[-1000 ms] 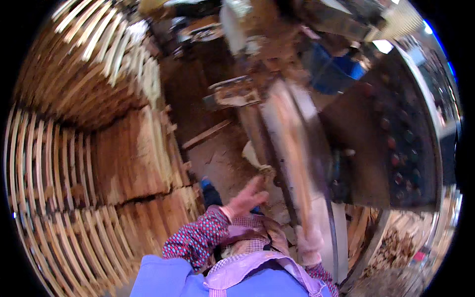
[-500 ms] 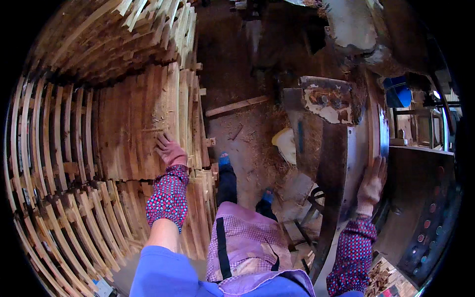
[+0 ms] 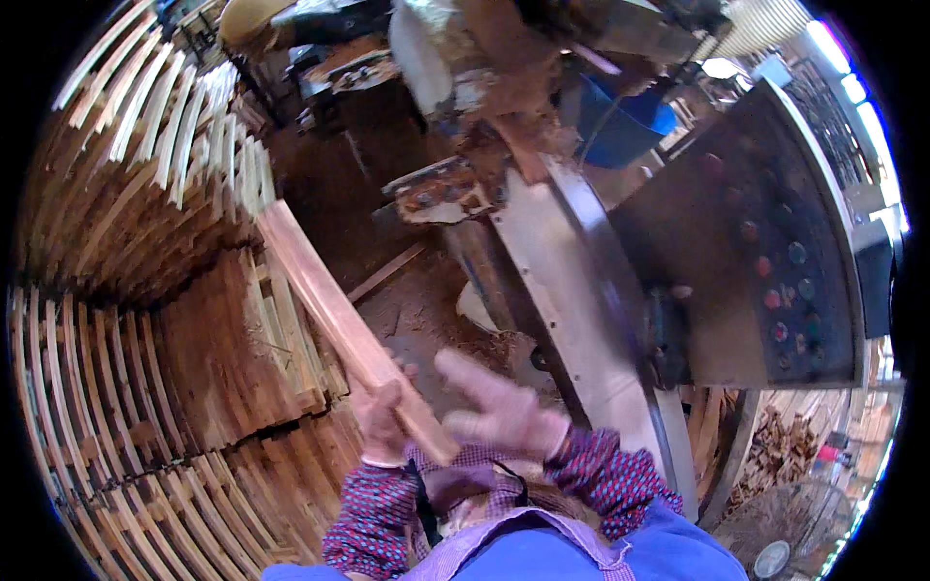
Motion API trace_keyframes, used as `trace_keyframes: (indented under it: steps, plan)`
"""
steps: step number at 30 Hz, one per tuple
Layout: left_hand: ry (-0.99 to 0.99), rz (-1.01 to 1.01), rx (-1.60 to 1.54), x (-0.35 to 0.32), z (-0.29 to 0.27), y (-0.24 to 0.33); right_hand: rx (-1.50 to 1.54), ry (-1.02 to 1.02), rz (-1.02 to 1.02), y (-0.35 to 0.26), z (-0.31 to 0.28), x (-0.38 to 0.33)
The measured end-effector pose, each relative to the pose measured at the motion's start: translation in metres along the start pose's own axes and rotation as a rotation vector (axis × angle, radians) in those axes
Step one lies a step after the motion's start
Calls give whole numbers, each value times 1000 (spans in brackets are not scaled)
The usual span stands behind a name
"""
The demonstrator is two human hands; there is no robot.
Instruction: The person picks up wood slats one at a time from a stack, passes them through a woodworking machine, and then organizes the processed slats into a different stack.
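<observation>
In front of my body a long wooden board (image 3: 334,315) is held at a slant, its far end over the stacked wood and its near end at my apron. My gloved left hand (image 3: 384,421) is wrapped around it close to the near end. My gloved right hand (image 3: 499,402) is just right of the board, fingers stretched out and thumb apart, somewhat blurred. It holds nothing; whether it touches the board's edge I cannot tell. On the left is a tall stack of boards (image 3: 218,339), with loose boards lying on its near edge.
To my right runs a woodworking machine with a long metal bed (image 3: 562,281) and a dark panel of coloured buttons (image 3: 775,261). A blue bucket (image 3: 625,121) stands beyond it. A loose board (image 3: 387,271) lies on the floor among shavings. A round fan (image 3: 785,533) stands at lower right.
My left hand has lifted a board off the stack and brought it before me. My right hand has left the machine bed and come in beside the board. The view has swung right.
</observation>
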State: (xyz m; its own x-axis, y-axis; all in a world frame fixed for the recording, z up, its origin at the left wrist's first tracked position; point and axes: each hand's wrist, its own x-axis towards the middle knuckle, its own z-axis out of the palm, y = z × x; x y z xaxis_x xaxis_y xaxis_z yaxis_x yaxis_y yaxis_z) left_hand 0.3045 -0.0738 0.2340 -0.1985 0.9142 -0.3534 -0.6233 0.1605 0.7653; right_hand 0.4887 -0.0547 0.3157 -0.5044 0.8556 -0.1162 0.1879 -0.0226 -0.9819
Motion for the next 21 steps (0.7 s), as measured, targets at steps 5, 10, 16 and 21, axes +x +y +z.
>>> trace_keyframes:
  steps: [5, 10, 16, 21]
  plan:
    - [-234, -38, -189, -51, 90, -61, -231, 304, 79, 36, 7, -127]
    - [-320, -169, -162, -46, 110, -93, -744, 543, 323, 77, -36, -222]
    - [-264, -174, -100, -41, 80, -84, -1452, 571, 253, 104, -104, -127]
    - [-218, -127, -55, -27, 59, -71, -1521, 594, 220, 98, -176, -1]
